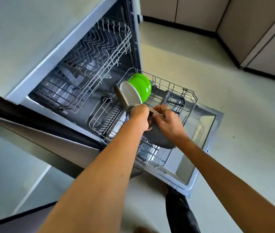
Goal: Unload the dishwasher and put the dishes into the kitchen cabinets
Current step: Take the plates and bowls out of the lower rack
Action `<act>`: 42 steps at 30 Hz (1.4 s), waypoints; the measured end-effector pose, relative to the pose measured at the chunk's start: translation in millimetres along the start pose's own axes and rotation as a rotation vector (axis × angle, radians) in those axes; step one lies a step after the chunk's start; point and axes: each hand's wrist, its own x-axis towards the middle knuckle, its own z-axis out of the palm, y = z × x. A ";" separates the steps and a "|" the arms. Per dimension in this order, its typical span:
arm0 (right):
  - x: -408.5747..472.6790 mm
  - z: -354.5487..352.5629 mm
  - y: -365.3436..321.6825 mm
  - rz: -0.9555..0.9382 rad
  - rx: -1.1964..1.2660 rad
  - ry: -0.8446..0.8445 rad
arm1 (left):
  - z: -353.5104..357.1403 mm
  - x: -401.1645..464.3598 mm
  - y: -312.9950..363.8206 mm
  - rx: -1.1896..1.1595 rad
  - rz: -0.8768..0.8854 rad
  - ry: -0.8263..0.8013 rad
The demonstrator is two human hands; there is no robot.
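The dishwasher stands open with its lower rack [175,84] pulled out over the lowered door [205,132]. Both hands grip a dark grey speckled plate [158,137] above the rack: my left hand [140,116] closes over its upper left rim, and my right hand [167,120], wearing a ring, holds its top edge. Behind them stand a white plate [130,93], a brown-rimmed plate [120,96] and two green bowls [142,86]. The upper rack [89,64] holds nothing that I can see.
A cutlery basket [175,100] sits at the right of the lower rack. A grey countertop [24,31] runs above the dishwasher. Beige cabinet fronts [259,39] with black plinths line the far side of the pale floor. A dark trouser leg [180,211] shows below.
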 end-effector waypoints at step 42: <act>-206.8 181.7 -53.3 -0.490 -0.364 -0.859 | -303.5 -57.9 -298.5 -0.179 -0.242 0.399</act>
